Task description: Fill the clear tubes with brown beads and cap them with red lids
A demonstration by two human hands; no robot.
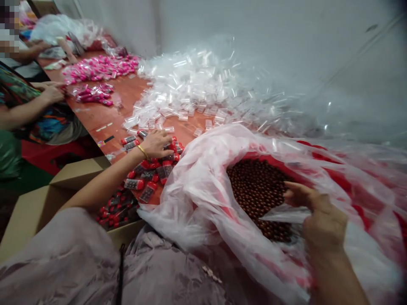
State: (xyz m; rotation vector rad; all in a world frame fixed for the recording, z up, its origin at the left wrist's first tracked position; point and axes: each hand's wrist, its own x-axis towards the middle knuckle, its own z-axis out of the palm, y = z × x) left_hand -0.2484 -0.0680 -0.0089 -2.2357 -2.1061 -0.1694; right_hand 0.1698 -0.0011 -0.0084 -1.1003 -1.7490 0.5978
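My left hand (157, 144), with a gold bracelet at the wrist, lies palm down with its fingers spread over a pile of small clear containers with red caps (149, 176), filled with dark balls. My right hand (321, 212) is held over the right side of an open plastic bag (197, 169) full of shiny brown balls (254, 190). Its index finger stretches toward the balls; the other fingers are partly curled and blurred, and nothing shows in them. A whitish plastic flap (282, 214) lies on the balls beside this hand.
A cardboard box (76, 169) at the table's edge holds more red-capped containers. Clear empty tubes (190, 89) are heaped along the wall. Pink-capped pieces (101, 67) lie farther left on the table (124, 91), near a co-worker's hands (52, 91). Another person sits beyond.
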